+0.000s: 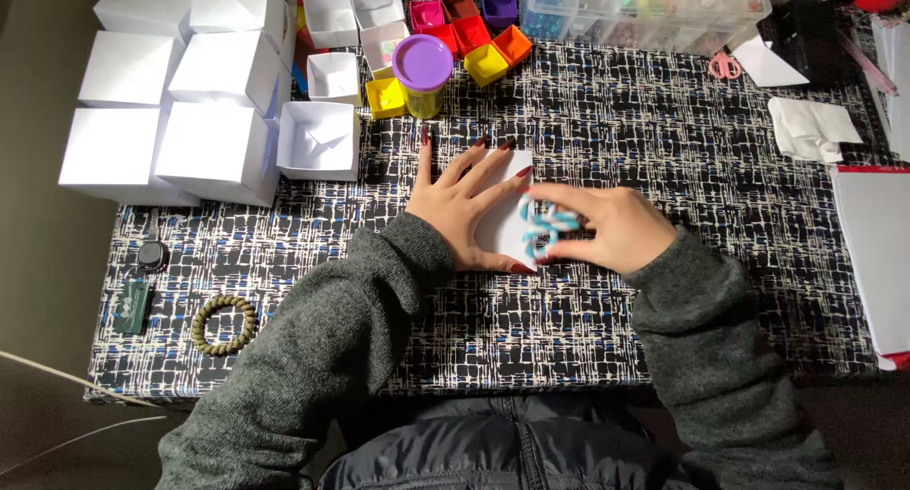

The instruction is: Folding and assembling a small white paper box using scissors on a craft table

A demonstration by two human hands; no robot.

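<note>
A small folded piece of white paper (502, 226) lies on the black-and-white patterned table cover (664, 158), mostly hidden under my hands. My left hand (464, 206) lies flat on the paper's left part with its fingers spread and pointing away from me. My right hand (597, 229) presses on the paper's right edge, fingertips bent in towards the left hand. Both arms wear grey knitted sleeves.
Several white paper boxes (218, 149) stand at the back left, one open box (319, 139) nearest. Small coloured paper boxes (486, 62), a yellow tub with purple lid (423, 73), a clear organiser (645, 7), pink scissors (725, 66), crumpled paper (810, 130), a bead bracelet (224, 324) and keys (142, 281) lie around.
</note>
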